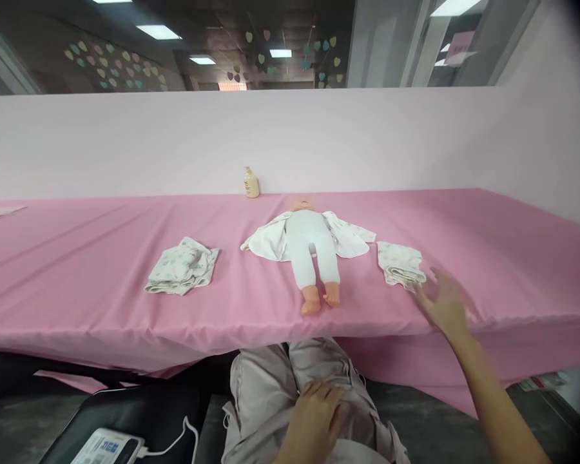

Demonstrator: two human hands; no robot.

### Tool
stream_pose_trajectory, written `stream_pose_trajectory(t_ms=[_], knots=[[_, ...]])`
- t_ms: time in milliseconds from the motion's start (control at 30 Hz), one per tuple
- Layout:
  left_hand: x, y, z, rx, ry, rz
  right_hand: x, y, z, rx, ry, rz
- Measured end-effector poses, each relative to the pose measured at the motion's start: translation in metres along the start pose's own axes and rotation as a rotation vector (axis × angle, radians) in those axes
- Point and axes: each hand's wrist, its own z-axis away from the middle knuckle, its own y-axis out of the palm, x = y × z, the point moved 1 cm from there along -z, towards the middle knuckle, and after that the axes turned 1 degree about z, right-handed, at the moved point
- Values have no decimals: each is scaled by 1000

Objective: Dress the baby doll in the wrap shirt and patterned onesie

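A baby doll in white leggings lies on its back on the pink-covered table, on an open white jacket. My right hand reaches out with fingers spread, just beside a small folded printed cloth to the doll's right. It holds nothing. My left hand rests flat on my thigh below the table edge, fingers loosely open. Another folded printed garment lies to the doll's left.
A cream pump bottle stands at the back against the pale partition wall. A phone with a white cable lies on a black seat at the lower left. The table's front edge hangs just above my knees.
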Motion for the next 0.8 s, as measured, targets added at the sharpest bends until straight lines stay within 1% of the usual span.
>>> stream_pose_trajectory(t_ms=[33, 67, 100, 133, 167, 233, 267, 300, 333, 367, 400, 433, 467, 533, 567, 633, 733, 800], knots=[[3, 1, 0, -6, -16, -7, 8, 6, -10, 77, -36, -42], [5, 0, -1, -17, -28, -7, 16, 11, -20, 137, -40, -72], [6, -1, -1, -37, -33, 11, 24, 14, -29, 173, -13, -99], [5, -4, -1, -61, -22, 59, 34, 13, -37, 172, 48, -130], [4, -8, -1, -90, 6, 142, 45, 10, -43, 137, 132, -171], [-3, -19, -1, -194, 59, 399, 77, -8, -42, 23, 293, -311], [-7, -25, -1, -272, 73, 556, 99, -21, -33, -9, 314, -400], [-11, -32, 1, -370, 77, 707, 122, -35, -19, 12, 300, -514], [-14, -39, 3, -469, 73, 844, 148, -50, 1, 128, 236, -623], [-17, -45, 8, -550, 55, 960, 174, -65, 24, 278, 121, -712], [-20, -49, 14, -596, 29, 1054, 199, -80, 49, 396, -17, -781], [-22, -53, 21, -607, -8, 1120, 221, -94, 74, 588, -172, -842], [-24, -55, 30, -590, -64, 1155, 239, -107, 96, 712, -282, -906], [-29, -58, 50, -519, -214, 1144, 261, -126, 125, 858, -384, -1019], [-32, -60, 59, -489, -271, 1109, 264, -132, 130, 901, -404, -1057], [-39, -68, 73, -429, -305, 1024, 258, -142, 127, 966, -384, -1046], [-48, -89, 83, -369, -251, 859, 225, -155, 105, 1038, -301, -896], [-53, -109, 86, -343, -185, 705, 198, -165, 88, 1024, -353, -924]])
